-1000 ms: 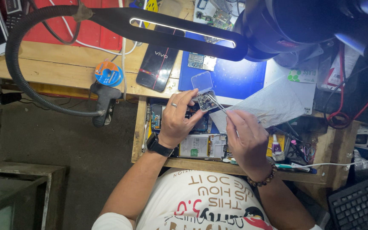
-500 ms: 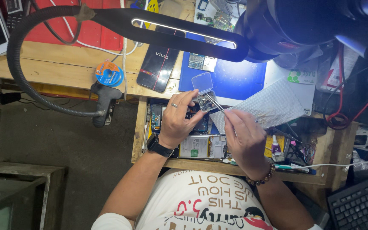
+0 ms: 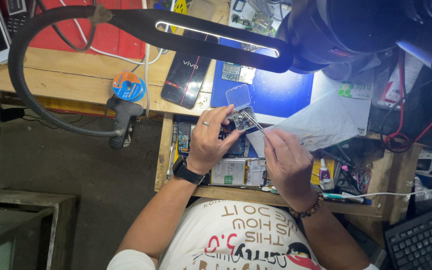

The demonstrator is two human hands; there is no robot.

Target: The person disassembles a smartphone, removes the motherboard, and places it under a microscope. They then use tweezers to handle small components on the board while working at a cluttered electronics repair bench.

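Observation:
My left hand [image 3: 207,141], with a ring and a black wristwatch, holds a small clear plastic box [image 3: 243,117] whose lid [image 3: 238,96] stands flipped open. Tiny parts fill the box. My right hand [image 3: 287,162], with a bead bracelet, grips thin metal tweezers [image 3: 252,121] whose tips reach into the box. Both hands hover over an open wooden drawer [image 3: 165,150] that holds opened phones and circuit boards.
A black phone [image 3: 186,78] lies on the wooden bench beside a blue mat [image 3: 281,95] and a white cloth [image 3: 316,127]. A black gooseneck lamp [image 3: 211,34] and a microscope head [image 3: 351,30] hang overhead. A solder spool [image 3: 128,86], a keyboard [image 3: 421,240] and cables lie around.
The right hand has shifted slightly and the tweezers' tips have dipped further into the box. The left hand keeps the box almost still.

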